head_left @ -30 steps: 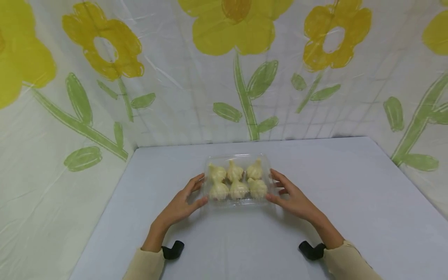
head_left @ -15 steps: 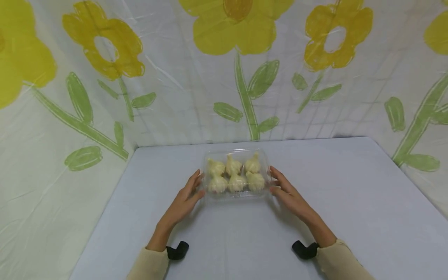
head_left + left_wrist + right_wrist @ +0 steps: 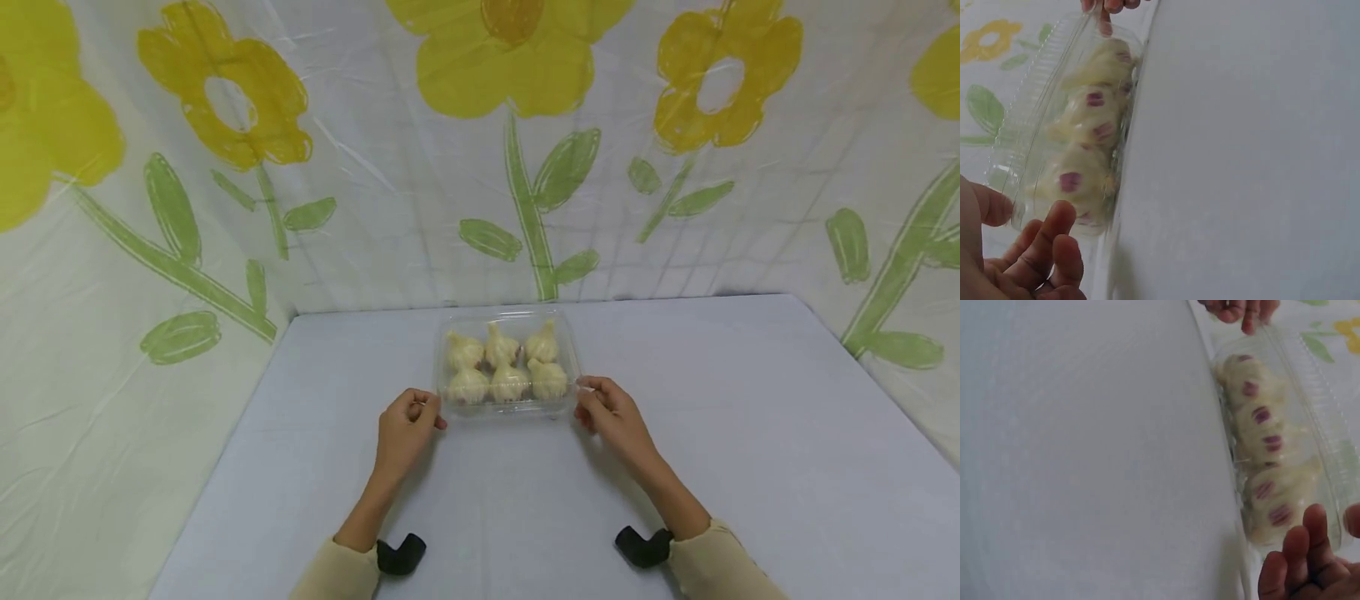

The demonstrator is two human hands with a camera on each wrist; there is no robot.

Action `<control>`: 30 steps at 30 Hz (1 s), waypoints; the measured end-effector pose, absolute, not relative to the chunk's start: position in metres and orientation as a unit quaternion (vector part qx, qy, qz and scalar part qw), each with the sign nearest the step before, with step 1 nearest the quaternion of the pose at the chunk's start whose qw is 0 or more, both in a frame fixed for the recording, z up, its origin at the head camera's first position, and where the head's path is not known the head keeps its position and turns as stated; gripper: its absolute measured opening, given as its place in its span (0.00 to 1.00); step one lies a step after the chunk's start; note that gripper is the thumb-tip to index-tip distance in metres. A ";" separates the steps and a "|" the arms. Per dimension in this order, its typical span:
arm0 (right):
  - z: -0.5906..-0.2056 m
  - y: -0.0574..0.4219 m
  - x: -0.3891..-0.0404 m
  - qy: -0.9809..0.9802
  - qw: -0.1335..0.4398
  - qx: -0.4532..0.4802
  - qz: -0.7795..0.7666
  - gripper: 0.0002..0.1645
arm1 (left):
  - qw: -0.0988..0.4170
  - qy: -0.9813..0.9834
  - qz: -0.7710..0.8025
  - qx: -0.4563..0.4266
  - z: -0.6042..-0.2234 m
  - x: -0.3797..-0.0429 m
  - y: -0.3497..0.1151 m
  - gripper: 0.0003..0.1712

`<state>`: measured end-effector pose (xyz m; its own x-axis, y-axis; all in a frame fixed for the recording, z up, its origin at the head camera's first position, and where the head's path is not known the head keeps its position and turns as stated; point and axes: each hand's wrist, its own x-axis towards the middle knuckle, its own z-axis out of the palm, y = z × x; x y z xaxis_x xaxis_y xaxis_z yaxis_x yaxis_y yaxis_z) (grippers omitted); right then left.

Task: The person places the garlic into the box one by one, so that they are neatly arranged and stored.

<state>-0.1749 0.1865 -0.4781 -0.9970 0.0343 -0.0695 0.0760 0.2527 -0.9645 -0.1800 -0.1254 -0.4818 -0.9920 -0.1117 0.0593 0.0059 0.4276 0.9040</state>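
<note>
A clear plastic clamshell box holds several pale garlic-shaped bulbs in two rows, with purple patches visible on them in the wrist views. My left hand is at its front left corner, fingers curled, with the thumb and a finger on either side of the rim. At the opposite front corner, my right hand pinches the rim in the same way. The lid of the box lies over the bulbs, and in the right wrist view my right fingertips overlap the near end wall.
The box is toward the back of a white-covered table. Behind stands a white curtain printed with yellow flowers. A black strap-like device sits at the left wrist and another black device at the right.
The box has shifted toward the back of the table. Both hands have moved from its sides to the front corners, and the fingers, spread before, are now more curled.
</note>
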 end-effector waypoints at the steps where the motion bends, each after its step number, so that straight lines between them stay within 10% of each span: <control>1: -0.477 0.185 -0.174 0.788 0.011 0.041 -0.614 0.22 | 0.059 -0.835 -0.545 0.039 -0.482 -0.179 -0.123 0.11; 30: -0.481 0.150 -0.165 0.724 -0.095 0.171 -0.661 0.19 | 0.119 -0.667 -0.715 0.171 -0.490 -0.167 -0.084 0.09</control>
